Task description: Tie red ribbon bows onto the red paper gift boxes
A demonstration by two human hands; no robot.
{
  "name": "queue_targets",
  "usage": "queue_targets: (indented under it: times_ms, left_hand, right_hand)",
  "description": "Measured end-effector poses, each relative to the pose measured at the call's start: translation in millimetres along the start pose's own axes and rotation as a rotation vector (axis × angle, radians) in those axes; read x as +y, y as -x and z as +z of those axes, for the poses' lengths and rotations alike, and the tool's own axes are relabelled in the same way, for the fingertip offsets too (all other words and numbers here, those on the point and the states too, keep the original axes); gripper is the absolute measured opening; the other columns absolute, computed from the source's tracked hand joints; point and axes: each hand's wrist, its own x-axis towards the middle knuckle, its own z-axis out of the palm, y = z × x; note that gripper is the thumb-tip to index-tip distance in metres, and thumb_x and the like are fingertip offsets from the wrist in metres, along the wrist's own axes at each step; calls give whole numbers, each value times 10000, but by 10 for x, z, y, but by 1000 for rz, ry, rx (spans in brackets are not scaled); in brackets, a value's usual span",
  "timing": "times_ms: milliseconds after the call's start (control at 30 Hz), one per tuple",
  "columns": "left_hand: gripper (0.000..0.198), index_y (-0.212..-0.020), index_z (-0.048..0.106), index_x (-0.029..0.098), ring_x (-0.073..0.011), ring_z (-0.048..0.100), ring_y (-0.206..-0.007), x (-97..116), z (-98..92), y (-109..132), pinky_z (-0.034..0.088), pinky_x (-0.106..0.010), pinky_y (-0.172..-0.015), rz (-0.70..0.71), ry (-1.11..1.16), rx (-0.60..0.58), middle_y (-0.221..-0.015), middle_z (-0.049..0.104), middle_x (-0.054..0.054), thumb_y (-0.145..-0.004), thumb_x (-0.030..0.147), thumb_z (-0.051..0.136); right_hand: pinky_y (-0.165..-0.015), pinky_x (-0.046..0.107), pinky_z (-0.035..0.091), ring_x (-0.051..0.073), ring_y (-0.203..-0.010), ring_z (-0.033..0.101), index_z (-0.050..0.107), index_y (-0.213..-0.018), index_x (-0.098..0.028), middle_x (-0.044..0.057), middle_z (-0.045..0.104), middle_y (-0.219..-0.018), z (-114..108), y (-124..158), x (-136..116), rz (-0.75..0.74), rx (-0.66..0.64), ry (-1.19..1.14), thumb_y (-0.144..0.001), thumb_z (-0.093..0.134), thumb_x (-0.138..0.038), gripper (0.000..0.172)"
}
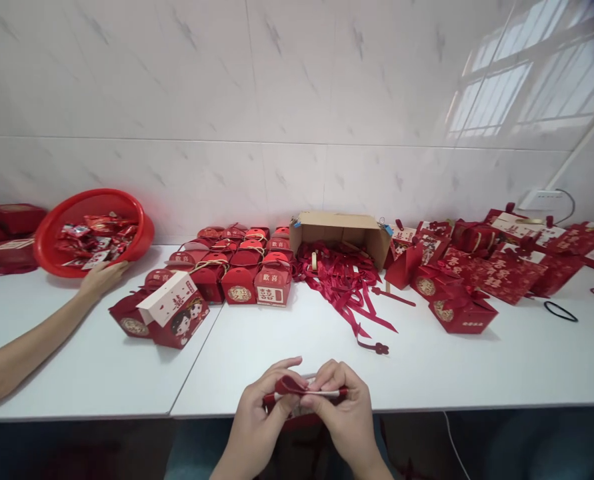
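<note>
Close to the table's front edge, I hold a small red-and-white paper gift bag (334, 394) between both hands, its narrow top edge towards me. A dark red strap (287, 385) bends in a loop at that edge. My left hand (265, 407) pinches the bag and strap from the left, its index finger raised. My right hand (345, 407) pinches the same edge from the right, thumb and fingers nearly meeting the left ones. The bag's lower part is mostly hidden behind my hands. Beyond them, a loose strap with a flower-shaped end (381, 349) lies on the white table (257, 347).
Another person's hand (101, 279) touches a red basin (51, 257) of wrapped sweets at left. Red gift boxes (239, 287) stand in rows near a tipped cardboard box (337, 220) spilling red ribbons (347, 280). Several red bags (514, 273) stand at right, near a black loop (561, 311).
</note>
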Motion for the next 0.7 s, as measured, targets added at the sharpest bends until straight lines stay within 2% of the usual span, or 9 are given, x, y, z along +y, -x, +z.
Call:
queue_targets:
  times_ms: [233,400,500,700]
  left_hand:
    - [188,-813,701,174,-270,574,-1124,6,7,20,509,-312,-842,-44,81,39,-1099,674,-118,-828,321,584]
    - [170,-786,697,169,-256,599,-1045,-91,22,-7,477,-336,-882,48,125,62,-862,697,-90,-804,322,626]
    - [180,-800,710,167,-250,614,-990,-141,41,-16,475,-348,-881,77,168,72,-848,695,-89,-795,333,640]
    - [196,-846,728,167,-254,609,-1042,-104,65,7,461,-336,-910,-25,206,82,-963,712,-106,-794,335,641]
  right_hand:
    - [-574,250,510,137,-619,607,476,-620,-202,-9,627,-638,-15,-6,9,-24,-28,76,-669,750,-141,285]
    - [-555,252,497,151,-635,609,505,-656,-205,9,649,-669,-68,-20,14,18,-85,105,-683,743,-160,244]
    - [-555,252,493,149,-624,593,474,-626,-204,7,635,-642,-90,-25,25,-2,-90,103,-689,734,-160,271]
    - [-543,250,488,152,-621,580,413,-573,-204,6,613,-613,-78,-31,33,24,-95,100,-687,731,-157,341]
